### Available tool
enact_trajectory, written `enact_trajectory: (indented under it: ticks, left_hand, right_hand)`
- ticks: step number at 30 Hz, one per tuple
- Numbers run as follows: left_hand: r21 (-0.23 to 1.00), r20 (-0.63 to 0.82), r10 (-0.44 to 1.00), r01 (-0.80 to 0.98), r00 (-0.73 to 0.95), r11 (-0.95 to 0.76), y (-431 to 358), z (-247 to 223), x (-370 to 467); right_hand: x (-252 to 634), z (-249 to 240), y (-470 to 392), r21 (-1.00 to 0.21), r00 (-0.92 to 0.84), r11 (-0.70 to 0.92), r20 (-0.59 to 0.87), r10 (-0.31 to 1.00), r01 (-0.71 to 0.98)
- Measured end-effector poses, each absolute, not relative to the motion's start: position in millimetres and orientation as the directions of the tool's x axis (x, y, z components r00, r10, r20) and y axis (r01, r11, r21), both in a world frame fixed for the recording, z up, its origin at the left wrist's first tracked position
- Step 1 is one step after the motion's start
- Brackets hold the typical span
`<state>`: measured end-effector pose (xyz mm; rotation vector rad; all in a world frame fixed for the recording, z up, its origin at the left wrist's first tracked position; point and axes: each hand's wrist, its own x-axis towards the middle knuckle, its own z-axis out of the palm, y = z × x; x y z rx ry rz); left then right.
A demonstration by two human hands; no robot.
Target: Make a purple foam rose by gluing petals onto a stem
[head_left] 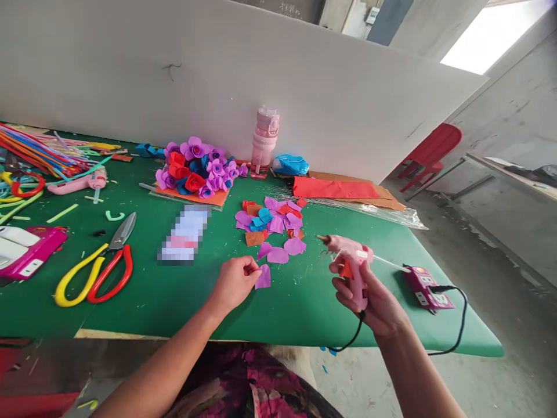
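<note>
My right hand (369, 296) is wrapped round the grip of a pink hot glue gun (357, 255), its nozzle pointing left and a clear glue stick coming out of its back. The thumb and fingers of my left hand (237, 278) are pinched at the edge of a purple paper petal (263, 277) just over the green table (187, 313). Beyond it several loose purple petals (277, 255) lie in a row. Farther back is a heap of purple, red, blue and brown petals (276, 220).
Finished paper flowers (198, 165) sit at the back, beside a pink bottle (264, 142). Red-and-yellow scissors (108, 261) and a blurred-out rectangle (185, 235) lie to the left. A power strip (429, 287) with a black cord is at right. Colourful stems (43, 145) are piled far left.
</note>
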<state>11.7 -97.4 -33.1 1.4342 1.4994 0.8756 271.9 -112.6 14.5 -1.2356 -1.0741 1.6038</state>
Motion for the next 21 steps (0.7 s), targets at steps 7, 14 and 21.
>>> enact_trajectory:
  ticks: [7,14,21]
  left_hand:
    - [0.886,-0.112,0.994,0.454,0.014,0.093,-98.1,-30.2,13.7]
    - [0.85,-0.121,0.992,0.519,0.032,0.087,-98.2,-29.9,14.0]
    - [0.822,-0.122,0.992,0.564,0.037,0.08,-99.6,-27.1,15.6]
  right_hand:
    - [255.7,34.7,-126.4,-0.936,-0.306,-0.243,-0.316,0.898,0.254]
    - [248.7,41.6,-136.3,-0.891,-0.274,-0.099,-0.239,0.932,0.442]
    - [239.7,46.5,-145.2,-0.862,-0.331,-0.003,-0.197,0.923,0.506]
